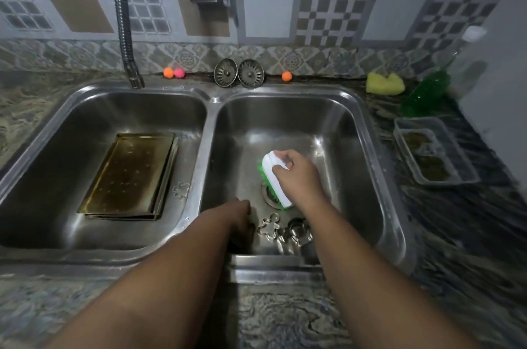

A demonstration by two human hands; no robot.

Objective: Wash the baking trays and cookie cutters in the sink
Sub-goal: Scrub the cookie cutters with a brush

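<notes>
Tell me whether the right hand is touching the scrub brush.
Touching. The head view shows the right hand gripping the scrub brush, fingers curled over its white back.

A home kitchen: double steel sink [212,126] set in stone counter [470,234], patterned wall tiles [328,6] (dish sponge [385,84] nearby).

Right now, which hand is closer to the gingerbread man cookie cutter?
Left. The left hand is just beside the gingerbread man cutter, on its left. The right hand is farther back in the basin, gripping the scrub brush near the drain.
</notes>
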